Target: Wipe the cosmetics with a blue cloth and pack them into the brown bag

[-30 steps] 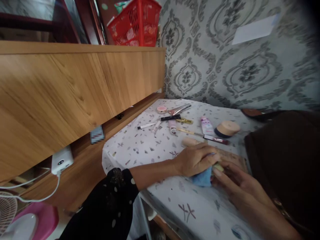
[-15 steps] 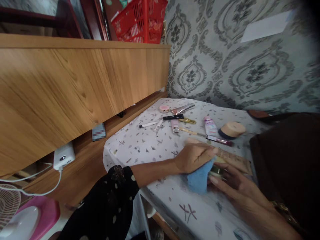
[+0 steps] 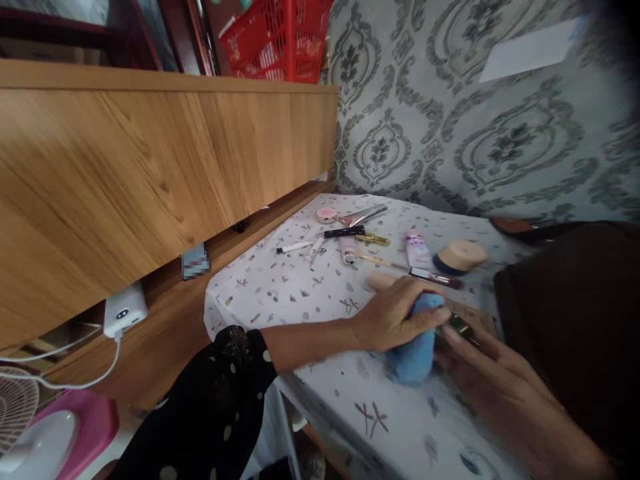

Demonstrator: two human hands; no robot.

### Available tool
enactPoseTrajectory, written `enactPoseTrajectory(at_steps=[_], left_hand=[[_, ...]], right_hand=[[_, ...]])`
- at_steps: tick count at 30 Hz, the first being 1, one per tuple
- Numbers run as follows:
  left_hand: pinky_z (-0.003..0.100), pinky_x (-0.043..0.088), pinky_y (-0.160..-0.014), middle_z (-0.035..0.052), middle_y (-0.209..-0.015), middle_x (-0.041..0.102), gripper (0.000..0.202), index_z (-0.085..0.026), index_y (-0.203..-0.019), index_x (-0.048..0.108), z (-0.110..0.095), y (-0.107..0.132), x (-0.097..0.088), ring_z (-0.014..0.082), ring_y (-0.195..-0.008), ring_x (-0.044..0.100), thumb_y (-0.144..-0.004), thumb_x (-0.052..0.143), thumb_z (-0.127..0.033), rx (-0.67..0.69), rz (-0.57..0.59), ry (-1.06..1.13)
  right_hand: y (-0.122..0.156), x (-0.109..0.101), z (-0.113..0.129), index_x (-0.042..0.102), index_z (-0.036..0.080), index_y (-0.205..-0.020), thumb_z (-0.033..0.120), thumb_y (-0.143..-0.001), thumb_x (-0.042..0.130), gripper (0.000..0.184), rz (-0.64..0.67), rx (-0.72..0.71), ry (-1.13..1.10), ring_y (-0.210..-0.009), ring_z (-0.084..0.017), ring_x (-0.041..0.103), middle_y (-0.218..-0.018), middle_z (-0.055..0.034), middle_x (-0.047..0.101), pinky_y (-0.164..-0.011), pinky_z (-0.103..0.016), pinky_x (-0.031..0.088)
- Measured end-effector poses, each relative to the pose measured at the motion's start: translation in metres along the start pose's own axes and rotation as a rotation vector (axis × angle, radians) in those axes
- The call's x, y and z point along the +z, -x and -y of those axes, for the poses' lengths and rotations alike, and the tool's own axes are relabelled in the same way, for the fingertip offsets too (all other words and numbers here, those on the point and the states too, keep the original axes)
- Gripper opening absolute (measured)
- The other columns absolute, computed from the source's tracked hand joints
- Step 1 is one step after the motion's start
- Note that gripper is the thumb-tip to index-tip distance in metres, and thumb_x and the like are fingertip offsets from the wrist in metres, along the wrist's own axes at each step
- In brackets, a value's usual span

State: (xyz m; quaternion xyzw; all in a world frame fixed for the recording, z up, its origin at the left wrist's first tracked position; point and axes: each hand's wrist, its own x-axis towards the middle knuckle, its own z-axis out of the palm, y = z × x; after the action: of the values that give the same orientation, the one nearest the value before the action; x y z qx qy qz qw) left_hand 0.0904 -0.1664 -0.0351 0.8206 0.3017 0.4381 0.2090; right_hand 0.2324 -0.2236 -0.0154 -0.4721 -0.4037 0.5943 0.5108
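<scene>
Over the table (image 3: 295, 320), inside its front edge, the left hand (image 3: 383, 321) wraps its fingers around a bunched blue cloth (image 3: 415, 353) just left of a small dark green object (image 3: 461, 326), pinched in the fingers of the right hand (image 3: 500, 373), its long axis blurred.

No text, brand or number can be read. The purple-and-white tube (image 3: 418, 249) carries printing, too small and soft to make out. The power bank (image 3: 125, 311) has a dark round display with a lit mark on it, too tiny to tell as a figure. The packet (image 3: 195, 261) under the cabinet (image 3: 165, 167) is pixelated, so the reddish marks across it cannot be made out. Small pale specks on the black tube (image 3: 345, 232) are likewise illegible.
</scene>
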Motion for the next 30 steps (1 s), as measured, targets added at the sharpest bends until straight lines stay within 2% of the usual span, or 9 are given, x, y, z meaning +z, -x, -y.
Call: enactPoseTrajectory(at_steps=[3,5,8,12,16,19,24,27,30], left_hand=[[0.035,0.042,-0.109,0.018,-0.129,0.055,0.068,-0.009,-0.133,0.043,0.002,0.0,0.004,0.0265,-0.126,0.051,-0.083,0.069,-0.047,0.098,0.07,-0.086],[0.038,0.041,-0.111,0.0202,-0.131,0.055,0.08,-0.007,-0.137,0.039,0.005,0.0,0.006,0.0292,-0.128,0.05,-0.077,0.076,-0.045,0.121,0.09,-0.125],[0.042,0.043,-0.109,0.0196,-0.128,0.059,0.069,-0.009,-0.135,0.042,0.006,-0.001,0.004,0.0289,-0.125,0.054,-0.083,0.071,-0.043,0.089,0.111,-0.136],[0.039,0.045,-0.108,0.0176,-0.128,0.061,0.064,-0.011,-0.131,0.046,0.002,-0.001,-0.004,0.0268,-0.123,0.057,-0.083,0.071,-0.045,0.029,0.089,-0.132],[0.037,0.045,-0.107,0.0148,-0.128,0.061,0.055,-0.015,-0.13,0.048,0.001,0.001,-0.008,0.025,-0.122,0.058,-0.086,0.064,-0.044,0.016,0.097,-0.111],[0.038,0.046,-0.105,0.0149,-0.125,0.062,0.047,-0.015,-0.127,0.049,0.003,0.003,-0.008,0.0246,-0.119,0.058,-0.091,0.054,-0.045,0.063,0.09,-0.067],[0.039,0.048,-0.099,0.0141,-0.117,0.064,0.039,-0.014,-0.122,0.053,0.002,0.006,-0.004,0.0241,-0.111,0.06,-0.097,0.043,-0.042,0.143,0.042,-0.014],[0.037,0.049,-0.096,0.0113,-0.11,0.066,0.03,-0.016,-0.116,0.056,-0.001,0.006,-0.002,0.0217,-0.106,0.061,-0.098,0.042,-0.035,0.181,0.004,-0.028],[0.035,0.049,-0.093,0.0086,-0.104,0.066,0.023,-0.019,-0.11,0.058,-0.004,0.005,-0.002,0.0198,-0.101,0.061,-0.099,0.042,-0.031,0.204,-0.036,-0.046]], right_hand=[[0.0,-0.001,0.004,0.069,0.032,-0.106,0.051,-0.04,0.09,0.071,-0.023,0.056,-0.055,-0.094,-0.026,0.069,-0.114,-0.007,0.069,-0.058,-0.025,0.06],[-0.001,-0.002,0.004,0.07,0.033,-0.098,0.049,-0.038,0.091,0.066,-0.03,0.088,-0.066,-0.092,-0.026,0.069,-0.109,-0.0072,0.069,-0.055,-0.025,0.059],[-0.003,-0.004,0.001,0.072,0.032,-0.088,0.054,-0.042,0.09,0.053,0.008,0.089,-0.087,-0.091,-0.028,0.068,-0.105,-0.0093,0.069,-0.059,-0.03,0.06],[-0.008,-0.006,-0.006,0.075,0.035,-0.092,0.059,-0.057,0.083,0.043,0.093,0.107,-0.113,-0.095,-0.028,0.068,-0.109,-0.0117,0.069,-0.068,-0.034,0.06],[-0.008,-0.007,-0.007,0.076,0.034,-0.091,0.058,-0.059,0.083,0.041,0.097,0.119,-0.126,-0.093,-0.028,0.069,-0.106,-0.0124,0.071,-0.067,-0.035,0.058],[-0.006,-0.008,-0.003,0.075,0.028,-0.087,0.052,-0.054,0.088,0.043,0.076,0.128,-0.149,-0.082,-0.026,0.069,-0.097,-0.0116,0.072,-0.061,-0.032,0.055],[-0.005,-0.012,-0.005,0.071,0.017,-0.08,0.047,-0.056,0.089,0.042,0.134,0.116,-0.23,-0.057,-0.011,0.058,-0.069,-0.0019,0.066,-0.05,-0.02,0.044],[-0.009,-0.017,-0.01,0.069,0.015,-0.078,0.047,-0.058,0.089,0.042,0.152,0.102,-0.263,-0.055,-0.009,0.056,-0.065,0.0001,0.063,-0.046,-0.017,0.039],[-0.011,-0.019,-0.013,0.068,0.014,-0.079,0.046,-0.057,0.089,0.044,0.157,0.116,-0.302,-0.057,-0.01,0.059,-0.067,-0.0009,0.065,-0.049,-0.018,0.042]])
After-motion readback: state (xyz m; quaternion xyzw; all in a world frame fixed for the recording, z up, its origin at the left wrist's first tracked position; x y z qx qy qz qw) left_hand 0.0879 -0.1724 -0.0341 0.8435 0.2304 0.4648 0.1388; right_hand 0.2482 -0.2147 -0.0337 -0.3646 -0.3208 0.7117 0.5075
